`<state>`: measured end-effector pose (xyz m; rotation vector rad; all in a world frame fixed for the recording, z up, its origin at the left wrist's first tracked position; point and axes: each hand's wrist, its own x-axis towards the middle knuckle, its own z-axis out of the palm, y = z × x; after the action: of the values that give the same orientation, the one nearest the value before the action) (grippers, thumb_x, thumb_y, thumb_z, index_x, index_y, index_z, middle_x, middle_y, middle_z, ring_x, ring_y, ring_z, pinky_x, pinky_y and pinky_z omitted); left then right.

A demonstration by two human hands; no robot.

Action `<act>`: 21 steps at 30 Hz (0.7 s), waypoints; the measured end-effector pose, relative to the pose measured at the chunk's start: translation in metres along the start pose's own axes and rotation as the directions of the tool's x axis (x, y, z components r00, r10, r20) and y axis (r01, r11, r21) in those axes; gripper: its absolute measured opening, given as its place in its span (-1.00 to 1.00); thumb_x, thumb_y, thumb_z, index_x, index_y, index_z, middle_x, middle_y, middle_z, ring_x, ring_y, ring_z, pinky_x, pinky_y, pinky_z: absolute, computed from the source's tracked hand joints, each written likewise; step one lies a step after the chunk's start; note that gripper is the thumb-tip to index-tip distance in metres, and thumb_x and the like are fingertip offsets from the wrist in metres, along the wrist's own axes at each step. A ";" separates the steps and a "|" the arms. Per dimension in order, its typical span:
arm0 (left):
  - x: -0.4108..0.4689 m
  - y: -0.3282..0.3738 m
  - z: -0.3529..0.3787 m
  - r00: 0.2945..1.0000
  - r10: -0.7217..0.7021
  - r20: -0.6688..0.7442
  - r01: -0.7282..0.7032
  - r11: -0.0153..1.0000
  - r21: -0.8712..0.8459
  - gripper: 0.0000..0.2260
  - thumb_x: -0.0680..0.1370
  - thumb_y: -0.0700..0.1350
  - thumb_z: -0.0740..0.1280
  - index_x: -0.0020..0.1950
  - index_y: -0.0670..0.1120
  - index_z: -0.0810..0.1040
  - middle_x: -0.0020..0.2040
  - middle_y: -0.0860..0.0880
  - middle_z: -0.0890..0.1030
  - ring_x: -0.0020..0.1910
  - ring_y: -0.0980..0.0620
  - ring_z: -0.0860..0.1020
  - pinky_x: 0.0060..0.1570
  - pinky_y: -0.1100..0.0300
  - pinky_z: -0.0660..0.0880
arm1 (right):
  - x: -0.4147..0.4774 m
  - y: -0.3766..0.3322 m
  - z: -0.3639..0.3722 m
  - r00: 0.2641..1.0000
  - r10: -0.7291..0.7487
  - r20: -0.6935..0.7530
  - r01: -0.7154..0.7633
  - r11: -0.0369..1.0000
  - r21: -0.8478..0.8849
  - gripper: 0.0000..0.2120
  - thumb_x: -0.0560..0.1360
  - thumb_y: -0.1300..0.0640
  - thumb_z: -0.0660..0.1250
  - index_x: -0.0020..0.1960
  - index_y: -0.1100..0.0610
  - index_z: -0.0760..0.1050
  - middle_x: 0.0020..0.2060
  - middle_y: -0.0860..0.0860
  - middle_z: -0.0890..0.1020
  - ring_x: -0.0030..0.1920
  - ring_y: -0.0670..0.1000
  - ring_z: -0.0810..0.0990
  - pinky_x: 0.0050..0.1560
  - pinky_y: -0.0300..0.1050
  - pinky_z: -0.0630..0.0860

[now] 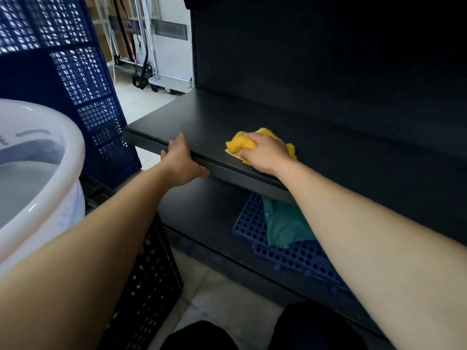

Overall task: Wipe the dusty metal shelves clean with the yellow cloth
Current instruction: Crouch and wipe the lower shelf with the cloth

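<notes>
One white basin left of shelf, blue mat beneath

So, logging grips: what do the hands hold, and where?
Right hand grips the yellow cloth from above; left hand holds the shelf by its front edge.

My yellow cloth lies bunched and crumpled near the front edge of the matte black upper shelf; the lower shelf sits beneath.
</notes>
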<state>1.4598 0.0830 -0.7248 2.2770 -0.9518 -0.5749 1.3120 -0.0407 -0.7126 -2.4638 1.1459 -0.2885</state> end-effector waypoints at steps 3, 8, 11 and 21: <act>-0.007 -0.003 0.000 1.000 0.024 -0.011 -0.024 1.000 0.000 -0.39 0.43 -0.21 0.37 0.40 -0.10 0.18 0.34 -0.19 0.37 0.38 -0.29 0.28 0.34 -0.14 0.29 | 0.002 -0.023 0.009 1.000 0.012 -0.005 -0.012 0.999 -0.040 -0.61 0.45 -0.18 0.16 0.27 -0.21 0.42 0.31 -0.01 0.46 0.33 0.15 0.38 0.35 0.10 0.30; -0.017 -0.010 0.001 0.997 0.068 -0.039 -0.068 0.998 -0.011 -0.55 0.43 -0.30 0.19 0.32 -0.16 0.23 0.23 -0.24 0.41 0.25 -0.30 0.37 0.20 -0.15 0.38 | 0.008 -0.074 0.031 0.991 -0.113 0.073 0.117 0.992 -0.052 -0.66 0.33 -0.30 0.12 -0.03 -0.18 0.50 0.11 -0.05 0.55 0.20 0.11 0.43 0.20 0.15 0.36; -0.019 -0.012 0.002 0.996 0.076 -0.053 -0.078 0.997 -0.024 -0.42 0.43 -0.33 0.17 0.44 -0.14 0.13 0.36 -0.23 0.32 0.34 -0.27 0.31 0.30 -0.15 0.32 | 0.010 -0.077 0.039 0.975 -0.201 0.098 0.209 0.974 -0.087 -0.69 0.50 -0.13 0.22 0.22 -0.10 0.43 0.27 -0.05 0.49 0.33 0.09 0.35 0.36 0.09 0.20; -0.016 0.023 0.002 0.989 0.092 -0.114 -0.091 0.996 0.016 -0.67 0.57 -0.17 0.19 0.33 -0.14 0.33 0.36 -0.22 0.32 0.41 -0.19 0.18 0.45 -0.03 0.04 | 0.022 -0.040 0.023 0.994 -0.051 0.101 0.063 0.991 -0.119 -0.53 0.55 -0.15 0.12 0.44 -0.10 0.25 0.44 -0.04 0.34 0.46 0.11 0.21 0.47 0.13 0.04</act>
<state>1.4374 0.0817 -0.7084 2.2366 -0.9987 -0.3962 1.3612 -0.0286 -0.7149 -2.5895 1.0831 -0.1161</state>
